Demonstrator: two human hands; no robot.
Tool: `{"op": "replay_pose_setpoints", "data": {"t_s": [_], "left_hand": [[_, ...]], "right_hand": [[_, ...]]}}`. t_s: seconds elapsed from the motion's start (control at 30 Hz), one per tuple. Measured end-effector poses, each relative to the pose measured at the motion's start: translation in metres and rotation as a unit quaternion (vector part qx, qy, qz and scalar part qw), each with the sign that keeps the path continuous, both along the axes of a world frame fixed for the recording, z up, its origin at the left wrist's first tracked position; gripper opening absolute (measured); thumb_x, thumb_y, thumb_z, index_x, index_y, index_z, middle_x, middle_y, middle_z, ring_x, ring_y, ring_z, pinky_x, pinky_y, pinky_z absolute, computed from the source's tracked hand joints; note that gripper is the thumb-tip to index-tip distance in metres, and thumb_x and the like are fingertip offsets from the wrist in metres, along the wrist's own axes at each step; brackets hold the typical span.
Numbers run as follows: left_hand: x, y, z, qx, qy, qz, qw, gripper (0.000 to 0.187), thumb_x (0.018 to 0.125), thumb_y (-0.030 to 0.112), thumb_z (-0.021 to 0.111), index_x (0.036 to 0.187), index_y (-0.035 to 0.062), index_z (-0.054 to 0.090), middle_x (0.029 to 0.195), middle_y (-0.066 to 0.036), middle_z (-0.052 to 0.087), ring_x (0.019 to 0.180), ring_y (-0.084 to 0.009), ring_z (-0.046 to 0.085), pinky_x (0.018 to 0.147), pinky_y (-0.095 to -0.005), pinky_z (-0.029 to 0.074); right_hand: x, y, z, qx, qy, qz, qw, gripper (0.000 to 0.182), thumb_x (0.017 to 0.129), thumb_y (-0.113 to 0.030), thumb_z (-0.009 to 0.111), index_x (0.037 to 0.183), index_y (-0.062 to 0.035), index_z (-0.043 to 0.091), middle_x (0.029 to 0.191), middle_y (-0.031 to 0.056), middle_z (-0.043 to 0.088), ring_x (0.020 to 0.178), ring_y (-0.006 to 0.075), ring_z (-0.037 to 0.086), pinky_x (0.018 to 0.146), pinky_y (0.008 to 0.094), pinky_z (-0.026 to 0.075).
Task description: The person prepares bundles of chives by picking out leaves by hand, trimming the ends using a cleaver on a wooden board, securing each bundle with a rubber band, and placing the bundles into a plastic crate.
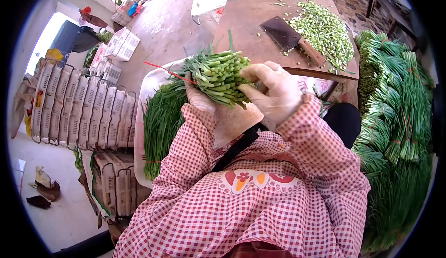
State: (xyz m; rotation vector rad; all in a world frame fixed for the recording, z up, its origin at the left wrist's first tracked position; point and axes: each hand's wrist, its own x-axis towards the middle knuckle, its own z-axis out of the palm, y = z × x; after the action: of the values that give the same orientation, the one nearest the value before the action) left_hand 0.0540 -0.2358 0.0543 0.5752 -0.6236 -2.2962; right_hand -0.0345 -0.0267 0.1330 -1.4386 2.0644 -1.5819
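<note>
Centrally held bundle: green stalks point(222, 74), raised above the lap and in front of the board; pale cut ends toward the right hand, leaves toward the left.
Tie: red band point(191, 81) around the bundle, one loose end extending left.
Left hand point(200, 96): grasping the bundle from its left side and underneath.
Right hand point(278, 90): fingers bent, fingertips and thumb at the cut ends; whether a stalk is pinched cannot be told.
White tray point(138, 158): left of the lap; contains long green leaves point(160, 123), with a red tie near the lower end.
Brown board point(241, 18): beyond the hands; supports the cleaver and the cut pieces.
Cleaver point(281, 34): lying flat, dark blade toward upper left, wooden handle toward the near edge.
Cut pieces point(325, 32): green, heaped beside the cleaver, some scattered.
Stacked bundles point(402, 104): right side, several with red ties.
Pale crates point(83, 107): left side, in a row with wire handles.
</note>
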Motion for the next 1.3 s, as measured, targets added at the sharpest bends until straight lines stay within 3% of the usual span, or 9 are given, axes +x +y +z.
{"op": "replay_pose_setpoints", "data": {"t_s": [0.03, 0.07, 0.13, 0.6, 0.7, 0.87, 1.07, 1.17, 1.3], "left_hand": [[0.0, 0.002, 0.0, -0.001, 0.006, 0.002, 1.0, 0.062, 0.087, 0.056, 0.045, 0.124, 0.0085, 0.056, 0.126, -0.013, 0.057, 0.117, -0.0322, 0.051, 0.103, -0.048, 0.04], [0.001, 0.005, 0.001, -0.002, 0.011, 0.004, 1.0, 0.061, 0.087, 0.055, 0.046, 0.123, 0.008, 0.056, 0.125, -0.013, 0.057, 0.116, -0.0314, 0.052, 0.103, -0.0462, 0.04], [0.001, 0.01, 0.002, -0.002, 0.003, 0.001, 1.0, 0.061, 0.087, 0.056, 0.047, 0.122, 0.0076, 0.057, 0.124, -0.013, 0.058, 0.114, -0.0308, 0.054, 0.102, -0.0455, 0.042], [0.0, 0.013, 0.0, -0.02, -0.033, 0.03, 0.999, 0.064, 0.085, 0.058, 0.048, 0.123, 0.0077, 0.057, 0.123, -0.012, 0.059, 0.113, -0.0307, 0.054, 0.101, -0.0457, 0.042], [-0.001, -0.001, -0.011, -0.034, -0.034, 0.023, 0.999, 0.066, 0.086, 0.06, 0.046, 0.127, 0.0086, 0.054, 0.128, -0.013, 0.055, 0.116, -0.0319, 0.051, 0.103, -0.0477, 0.039], [0.004, 0.0, 0.008, -0.01, -0.051, -0.01, 0.999, 0.067, 0.085, 0.061, 0.043, 0.13, 0.0109, 0.052, 0.131, -0.014, 0.053, 0.119, -0.0347, 0.049, 0.1, -0.0541, 0.041], [-0.004, -0.002, 0.005, 0.009, -0.058, -0.001, 0.998, 0.066, 0.087, 0.061, 0.037, 0.13, 0.0134, 0.053, 0.134, -0.015, 0.051, 0.121, -0.0407, 0.047, 0.099, -0.0618, 0.038], [-0.008, 0.005, 0.009, 0.01, -0.061, -0.018, 0.998, 0.068, 0.087, 0.063, 0.036, 0.131, 0.014, 0.052, 0.135, -0.015, 0.05, 0.122, -0.0408, 0.047, 0.099, -0.0624, 0.038], [-0.018, 0.019, 0.018, 0.011, -0.085, 0.004, 0.996, 0.065, 0.086, 0.062, 0.038, 0.129, 0.0147, 0.054, 0.132, -0.014, 0.052, 0.12, -0.037, 0.049, 0.099, -0.0581, 0.04]], "right_hand": [[0.002, -0.014, -0.012, -0.081, 0.049, -0.05, 0.994, 0.022, 0.077, -0.011, 0.074, 0.096, -0.0062, 0.064, 0.077, 0.0059, 0.06, 0.06, 0.0139, 0.057, 0.056, 0.0276, 0.048], [-0.001, -0.017, -0.012, -0.081, 0.048, -0.05, 0.994, 0.022, 0.077, -0.011, 0.074, 0.096, -0.0062, 0.064, 0.077, 0.0059, 0.06, 0.06, 0.0139, 0.057, 0.056, 0.0276, 0.048], [-0.004, -0.022, -0.013, -0.006, -0.003, 0.02, 1.0, 0.022, 0.083, -0.018, 0.068, 0.101, -0.0054, 0.063, 0.094, 0.0139, 0.062, 0.088, 0.0294, 0.061, 0.081, 0.0352, 0.05], [-0.005, -0.033, -0.034, -0.045, 0.011, 0.056, 0.997, 0.009, 0.079, -0.011, 0.065, 0.084, -0.0044, 0.061, 0.086, 0.0144, 0.061, 0.084, 0.0293, 0.061, 0.076, 0.0356, 0.05], [0.0, -0.013, -0.025, -0.086, -0.127, 0.022, 0.988, 0.01, 0.083, -0.008, 0.062, 0.075, -0.0027, 0.059, 0.068, 0.0067, 0.059, 0.062, 0.0164, 0.057, 0.059, 0.031, 0.05], [-0.05, 0.081, -0.029, -0.21, -0.27, 0.09, 0.935, 0.004, 0.087, -0.003, 0.059, 0.085, -0.0055, 0.057, 0.079, 0.0002, 0.056, 0.059, 0.006, 0.05, 0.049, 0.0193, 0.045], [-0.022, 0.091, -0.042, 0.047, -0.378, -0.011, 0.925, 0.013, 0.093, -0.015, 0.059, 0.103, -0.0066, 0.062, 0.085, 0.0041, 0.064, 0.073, 0.0117, 0.062, 0.056, 0.0221, 0.05], [0.01, 0.036, -0.062, -0.077, -0.034, -0.043, 0.996, 0.012, 0.082, -0.012, 0.069, 0.092, -0.0051, 0.068, 0.079, 0.0099, 0.062, 0.068, 0.0202, 0.06, 0.064, 0.032, 0.051], [0.014, -0.011, -0.068, -0.165, 0.072, -0.081, 0.98, 0.025, 0.071, -0.005, 0.077, 0.095, -0.0096, 0.068, 0.074, 0.0053, 0.056, 0.062, 0.0188, 0.055, 0.056, 0.0296, 0.046]]}}
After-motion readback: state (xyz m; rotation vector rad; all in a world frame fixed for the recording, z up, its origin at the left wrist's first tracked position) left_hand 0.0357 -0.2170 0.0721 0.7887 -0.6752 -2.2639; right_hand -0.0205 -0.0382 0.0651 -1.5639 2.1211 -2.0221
